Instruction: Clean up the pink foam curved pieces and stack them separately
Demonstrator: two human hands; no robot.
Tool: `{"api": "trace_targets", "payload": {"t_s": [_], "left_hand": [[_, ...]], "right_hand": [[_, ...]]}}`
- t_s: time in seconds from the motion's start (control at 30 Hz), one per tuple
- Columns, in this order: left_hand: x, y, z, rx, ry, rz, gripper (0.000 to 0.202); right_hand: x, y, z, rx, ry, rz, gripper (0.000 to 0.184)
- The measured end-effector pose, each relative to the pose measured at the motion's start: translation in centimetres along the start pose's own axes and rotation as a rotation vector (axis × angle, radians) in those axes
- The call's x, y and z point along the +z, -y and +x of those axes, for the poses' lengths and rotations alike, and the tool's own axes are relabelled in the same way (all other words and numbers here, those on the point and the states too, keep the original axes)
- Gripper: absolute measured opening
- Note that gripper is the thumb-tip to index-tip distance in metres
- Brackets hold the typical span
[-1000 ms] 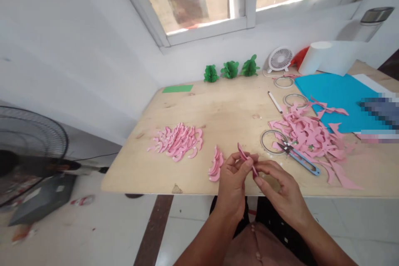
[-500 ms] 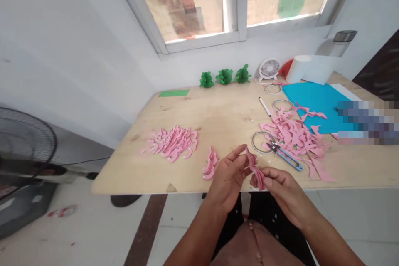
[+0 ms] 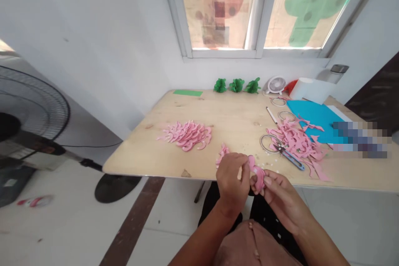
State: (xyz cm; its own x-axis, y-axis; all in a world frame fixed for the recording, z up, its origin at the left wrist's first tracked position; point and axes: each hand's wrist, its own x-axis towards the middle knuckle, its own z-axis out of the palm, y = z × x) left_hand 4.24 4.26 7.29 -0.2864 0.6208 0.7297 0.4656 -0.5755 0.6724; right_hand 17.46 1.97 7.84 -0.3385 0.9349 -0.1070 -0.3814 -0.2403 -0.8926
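Note:
Between my two hands, just over the table's front edge, is a small stack of curved pink cutouts (image 3: pixel 258 176), wavy in outline with a white spot on its face. My right hand (image 3: pixel 282 195) pinches its lower right side between thumb and fingers. The fingers of my left hand (image 3: pixel 233 178) close on its upper left end. Partly hidden behind my left hand lies a small pile of pink cutouts (image 3: pixel 222 152). A larger heap of curved pink cutouts (image 3: pixel 188 134) is spread farther left on the table.
Blue-handled thread snips (image 3: pixel 291 158) lie beside pink scraps (image 3: pixel 296 137) and metal rings (image 3: pixel 270 144) on the wooden table (image 3: pixel 156 162). Green paper shapes (image 3: pixel 237 85), a small white fan (image 3: pixel 276 85), a marker (image 3: pixel 272 115) and blue sheets (image 3: pixel 324 122) sit farther back. A black standing fan (image 3: pixel 40 104) is at left.
The pink stack has turned from edge-on to showing its broad face. My left hand has rotated, its back now toward me. The view has shifted left.

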Motion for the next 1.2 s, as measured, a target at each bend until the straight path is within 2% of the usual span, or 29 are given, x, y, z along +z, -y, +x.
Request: {"api": "trace_targets", "payload": {"t_s": [0.03,0.1,0.33,0.53,0.63,0.73,0.8,0.9,1.0,1.13,1.2], "left_hand": [[-0.1,0.1,-0.1,0.122,-0.025,0.048,0.013],[-0.3,0.3,-0.1,0.253,-0.057,0.103,0.018],[-0.8,0.8,0.0,0.405,-0.001,0.231,0.014],[-1.2,1.7,0.3,0.470,0.069,0.269,0.012],[-1.2,2.1,0.5,0.365,0.069,0.197,0.015],[-1.0,2.3,0.5,0.085,0.084,0.072,0.012],[-0.7,2.4,0.5,-0.070,0.133,0.016,0.010],[-0.2,2.7,0.4,-0.145,0.174,0.002,0.011],[0.2,3.4,0.3,-0.069,0.133,0.044,0.009],[0.3,4.4,0.3,0.210,0.128,0.164,0.017],[0.2,4.8,0.4,0.306,0.140,0.222,0.019]], "right_hand": [[0.3,-0.1,-0.1,-0.005,0.003,0.014,0.018],[0.7,-0.2,-0.3,-0.020,0.003,0.029,0.018],[1.3,0.2,-0.5,-0.055,-0.059,-0.057,0.025],[1.1,-0.2,1.2,-0.039,-0.201,-0.323,0.030],[1.0,-0.6,2.3,-0.013,-0.258,-0.332,0.037],[0.8,-0.8,3.0,-0.010,-0.276,-0.332,0.037],[0.7,-0.9,3.3,-0.016,-0.276,-0.334,0.036],[0.5,-1.0,3.6,-0.013,-0.284,-0.324,0.034],[0.4,-1.2,4.0,0.015,-0.278,-0.313,0.034],[0.5,-1.5,4.6,0.017,-0.278,-0.309,0.034],[0.6,-1.7,4.8,0.017,-0.277,-0.310,0.033]]}}
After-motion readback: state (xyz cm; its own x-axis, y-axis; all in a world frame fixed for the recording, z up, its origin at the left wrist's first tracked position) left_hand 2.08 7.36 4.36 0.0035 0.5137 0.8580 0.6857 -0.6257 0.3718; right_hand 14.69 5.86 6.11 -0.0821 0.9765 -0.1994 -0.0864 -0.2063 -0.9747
